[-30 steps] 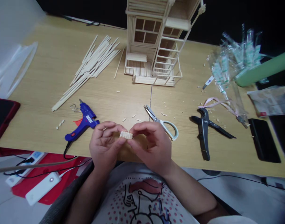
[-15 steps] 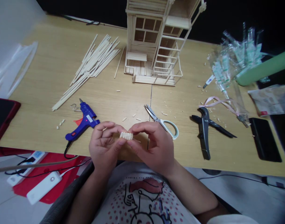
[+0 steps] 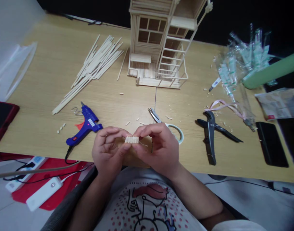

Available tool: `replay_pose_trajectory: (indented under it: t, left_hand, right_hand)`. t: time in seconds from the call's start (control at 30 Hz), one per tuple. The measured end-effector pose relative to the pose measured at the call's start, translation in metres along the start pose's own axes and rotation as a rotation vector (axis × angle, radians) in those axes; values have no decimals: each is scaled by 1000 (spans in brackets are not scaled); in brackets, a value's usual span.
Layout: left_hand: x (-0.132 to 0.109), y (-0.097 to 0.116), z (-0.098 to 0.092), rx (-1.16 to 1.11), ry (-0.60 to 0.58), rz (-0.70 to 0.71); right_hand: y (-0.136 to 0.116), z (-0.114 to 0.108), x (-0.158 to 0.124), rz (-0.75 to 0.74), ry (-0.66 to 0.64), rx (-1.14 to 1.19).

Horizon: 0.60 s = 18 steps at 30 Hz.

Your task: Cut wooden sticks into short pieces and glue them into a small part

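A small pale block of short wooden stick pieces point(image 3: 131, 140), set side by side, is pinched between my two hands over the table's front edge. My left hand point(image 3: 108, 147) grips its left end with thumb and fingertips. On the right end, the thumb and fingers of my right hand point(image 3: 158, 147) close in the same way. A thin strand sticks out to the right of the block. Just beyond my left hand lies a blue glue gun point(image 3: 85, 125). Scissors with pale handles point(image 3: 177, 132) lie behind my right hand, which partly covers them.
A wooden stick model house point(image 3: 156, 48) stands at the back, left of plastic wrappers point(image 3: 233, 64) and a green cylinder point(image 3: 272, 70). Loose sticks point(image 3: 91, 67) lie at left. Black cutters point(image 3: 210, 134) and a black phone point(image 3: 272, 144) lie at right. Power strips point(image 3: 44, 192) sit below.
The block has shifted very slightly right and tilted a little between my fingers. My right hand now covers more of the scissors. The whole view has moved slightly.
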State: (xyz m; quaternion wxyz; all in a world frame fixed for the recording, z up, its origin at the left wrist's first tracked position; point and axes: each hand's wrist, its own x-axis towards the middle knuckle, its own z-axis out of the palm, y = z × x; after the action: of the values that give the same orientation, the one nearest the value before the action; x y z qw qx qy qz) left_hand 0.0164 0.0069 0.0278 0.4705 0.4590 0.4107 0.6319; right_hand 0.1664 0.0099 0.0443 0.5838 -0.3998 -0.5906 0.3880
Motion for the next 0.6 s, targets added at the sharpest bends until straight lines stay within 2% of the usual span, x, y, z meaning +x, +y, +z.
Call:
replay_pose_trajectory:
  t: [0.23, 0.43, 0.53, 0.6]
  left_hand:
    - [-3, 0, -1, 70, 10, 47]
    - [7, -2, -6, 172, -61, 317]
    - [8, -1, -7, 203, -79, 353]
    - [7, 0, -7, 192, -65, 330]
  right_hand:
    - [-2, -3, -1, 59, -31, 5]
    - [-3, -6, -3, 125, -36, 57]
    - [-2, -6, -3, 131, -49, 72]
    - [-2, -7, -2, 125, -57, 72]
